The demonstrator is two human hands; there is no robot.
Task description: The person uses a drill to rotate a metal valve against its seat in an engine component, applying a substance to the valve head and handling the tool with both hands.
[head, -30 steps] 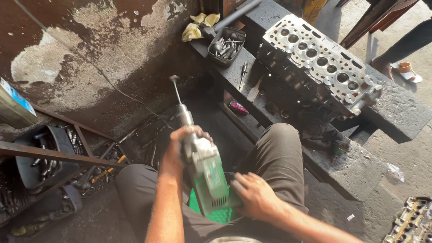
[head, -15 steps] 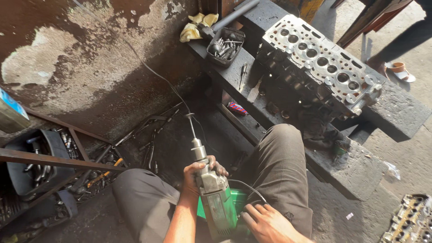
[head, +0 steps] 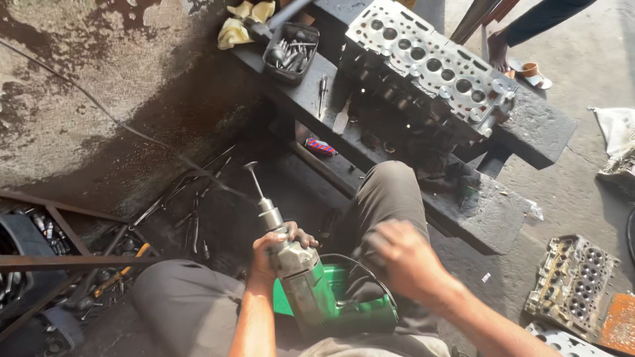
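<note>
Green drill [head: 324, 294] in left hand [head: 274, 248], apparently.

**The dark tabletop and the floor**

A big metal engine block [head: 430, 66] sits on the black tabletop [head: 536, 132]. Left of the block lie a tray of bits [head: 291, 49] and yellow rags [head: 245, 20]. Below the block, tools [head: 192, 205] lie on the floor [head: 66, 119].

Packages, labels, signs, screens: one candidate only. Small crumpled red-and-blue striped wrapper [head: 321, 147], lying on the dark floor at upper centre of the frame, just below the workbench edge. No screens or signs.
</note>
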